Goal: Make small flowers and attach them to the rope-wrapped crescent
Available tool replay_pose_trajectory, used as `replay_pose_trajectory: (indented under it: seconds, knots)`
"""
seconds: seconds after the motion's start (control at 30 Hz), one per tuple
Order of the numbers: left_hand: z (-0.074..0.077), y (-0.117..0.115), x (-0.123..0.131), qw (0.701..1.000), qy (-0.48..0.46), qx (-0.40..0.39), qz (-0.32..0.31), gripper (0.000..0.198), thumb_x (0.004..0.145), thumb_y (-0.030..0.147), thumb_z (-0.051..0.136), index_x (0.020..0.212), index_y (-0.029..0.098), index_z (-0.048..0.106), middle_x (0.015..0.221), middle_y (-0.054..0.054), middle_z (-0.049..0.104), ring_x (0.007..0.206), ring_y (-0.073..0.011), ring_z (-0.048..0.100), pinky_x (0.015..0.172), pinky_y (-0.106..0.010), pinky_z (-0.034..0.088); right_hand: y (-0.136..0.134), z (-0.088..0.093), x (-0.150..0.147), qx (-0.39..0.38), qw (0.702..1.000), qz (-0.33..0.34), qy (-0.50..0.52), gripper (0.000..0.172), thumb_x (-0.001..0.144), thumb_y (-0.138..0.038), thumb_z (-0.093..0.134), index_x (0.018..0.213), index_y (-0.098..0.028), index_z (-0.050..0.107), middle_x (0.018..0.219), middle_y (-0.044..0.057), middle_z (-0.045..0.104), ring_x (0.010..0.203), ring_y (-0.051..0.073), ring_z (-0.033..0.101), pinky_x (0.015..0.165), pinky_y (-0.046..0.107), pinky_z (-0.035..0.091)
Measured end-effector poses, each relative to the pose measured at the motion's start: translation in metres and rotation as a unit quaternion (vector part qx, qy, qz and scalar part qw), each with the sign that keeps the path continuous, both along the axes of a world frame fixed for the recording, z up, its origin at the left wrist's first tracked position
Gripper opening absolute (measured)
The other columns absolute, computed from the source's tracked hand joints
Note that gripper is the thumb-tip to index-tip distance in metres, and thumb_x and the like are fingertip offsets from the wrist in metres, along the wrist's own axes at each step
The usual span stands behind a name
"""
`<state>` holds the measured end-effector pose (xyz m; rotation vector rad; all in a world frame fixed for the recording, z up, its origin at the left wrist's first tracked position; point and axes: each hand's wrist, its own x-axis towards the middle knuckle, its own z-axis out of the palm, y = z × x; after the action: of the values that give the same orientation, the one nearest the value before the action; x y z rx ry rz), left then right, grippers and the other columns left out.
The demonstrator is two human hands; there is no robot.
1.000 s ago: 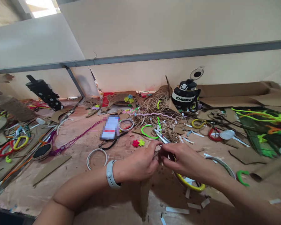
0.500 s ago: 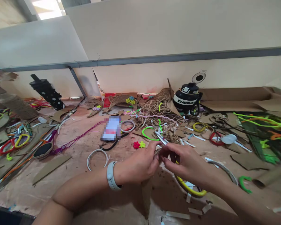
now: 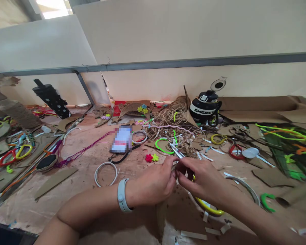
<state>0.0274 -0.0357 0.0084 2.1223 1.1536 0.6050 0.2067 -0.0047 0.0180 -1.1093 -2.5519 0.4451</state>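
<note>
My left hand (image 3: 153, 183), with a pale watch band (image 3: 122, 195) at the wrist, is closed, thumb and fingers pinching the top of a brown cardboard piece (image 3: 161, 217) that extends down below it. My right hand (image 3: 204, 180) meets it, its fingertips pinched together against the left fingers; what they grip is too small and covered to make out. Scissor blades (image 3: 177, 150) stick out just beyond the fingertips. A yellow handle loop (image 3: 210, 210) shows under my right hand, which hides the part between.
Loose twine (image 3: 173, 117) is heaped at the back beside a black bottle (image 3: 205, 108) with its lid up. A phone (image 3: 121, 139), a white ring (image 3: 105, 174) and felt flowers (image 3: 152, 157) lie left of centre. Paper scraps (image 3: 193, 235) and a green curved piece (image 3: 267, 202) are at right.
Both hands stay together in nearly the same place, with the fingertips shifted slightly. The cardboard below the left hand has turned a little. The view has moved slightly.
</note>
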Motion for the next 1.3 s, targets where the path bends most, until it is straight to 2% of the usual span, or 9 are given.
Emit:
replay_pose_trajectory:
  seconds: [0.17,0.57,0.67,0.83,0.97,1.03,1.1,1.2,1.3]
  knots:
    - [0.002,-0.002,0.000,1.000,0.013,-0.004,-0.004,0.040,0.093,0.020,0.035,0.131,0.008,0.035,0.117,-0.021,0.061,0.111,-0.0300,0.059,0.093,-0.045,0.047,0.001,0.001,-0.001,0.003,1.000,0.003,-0.004,0.014,0.081,-0.022,0.049,0.070,-0.019,0.056,0.062,0.002,0.062,0.054,0.014,0.053,0.054,0.025,0.035]
    - [0.007,0.003,-0.003,0.999,-0.030,-0.046,-0.001,0.041,0.091,0.019,0.039,0.131,0.012,0.036,0.115,-0.018,0.061,0.110,-0.0267,0.059,0.092,-0.041,0.047,0.005,0.007,0.002,-0.037,0.999,0.002,0.014,0.014,0.077,-0.019,0.047,0.066,-0.021,0.056,0.058,-0.001,0.058,0.052,0.012,0.050,0.051,0.023,0.035]
    - [0.013,0.011,-0.008,0.997,-0.049,-0.067,0.004,0.038,0.090,0.019,0.040,0.128,0.013,0.040,0.108,-0.013,0.062,0.105,-0.0229,0.058,0.089,-0.036,0.047,0.008,0.015,0.007,-0.044,0.999,-0.019,0.019,0.014,0.076,-0.020,0.047,0.066,-0.021,0.057,0.055,-0.001,0.057,0.049,0.012,0.049,0.048,0.022,0.034]
    - [0.015,0.028,-0.022,0.982,-0.090,-0.163,0.004,0.035,0.091,0.024,0.042,0.125,0.016,0.044,0.076,0.001,0.055,0.070,-0.0136,0.052,0.066,-0.025,0.044,0.026,0.023,0.028,-0.030,0.997,-0.068,-0.003,0.017,0.078,-0.028,0.049,0.065,-0.022,0.059,0.054,-0.002,0.058,0.049,0.013,0.050,0.047,0.023,0.034]
    - [0.010,0.035,-0.032,0.972,-0.147,-0.185,-0.008,0.033,0.092,0.029,0.043,0.124,0.021,0.048,0.086,0.001,0.056,0.080,-0.0131,0.053,0.073,-0.025,0.044,0.046,0.019,0.047,0.035,0.985,-0.157,-0.057,0.020,0.079,-0.032,0.050,0.064,-0.023,0.059,0.056,0.002,0.061,0.051,0.018,0.054,0.049,0.027,0.033]
    - [0.010,0.037,-0.035,0.972,-0.147,-0.185,0.009,0.032,0.090,0.030,0.046,0.121,0.023,0.052,0.097,-0.001,0.057,0.091,-0.0150,0.054,0.078,-0.026,0.044,0.053,0.015,0.052,0.089,0.969,-0.211,-0.097,0.024,0.081,-0.035,0.049,0.063,-0.023,0.059,0.057,0.004,0.062,0.053,0.021,0.056,0.049,0.029,0.030]
    - [0.014,0.038,-0.037,0.965,-0.169,-0.199,0.031,0.032,0.089,0.030,0.048,0.120,0.023,0.054,0.102,-0.002,0.057,0.094,-0.0160,0.054,0.079,-0.027,0.045,0.057,0.011,0.053,0.116,0.962,-0.223,-0.104,0.022,0.083,-0.035,0.046,0.074,-0.022,0.061,0.066,0.006,0.066,0.058,0.023,0.059,0.051,0.030,0.032]
    - [0.024,0.041,-0.043,0.939,-0.242,-0.234,0.076,0.034,0.085,0.028,0.050,0.119,0.021,0.055,0.095,-0.003,0.059,0.083,-0.0155,0.057,0.070,-0.027,0.046,0.056,0.006,0.048,0.111,0.973,-0.194,-0.065,0.023,0.085,-0.034,0.046,0.093,-0.020,0.062,0.084,0.008,0.070,0.070,0.024,0.063,0.058,0.031,0.039]
    - [0.037,0.043,-0.053,0.905,-0.334,-0.229,0.132,0.036,0.082,0.021,0.051,0.118,0.018,0.055,0.096,-0.005,0.062,0.078,-0.0146,0.059,0.067,-0.025,0.047,0.050,-0.001,0.034,0.084,0.986,-0.137,-0.037,0.026,0.090,-0.037,0.043,0.093,-0.020,0.062,0.087,0.008,0.070,0.073,0.023,0.063,0.063,0.032,0.043]
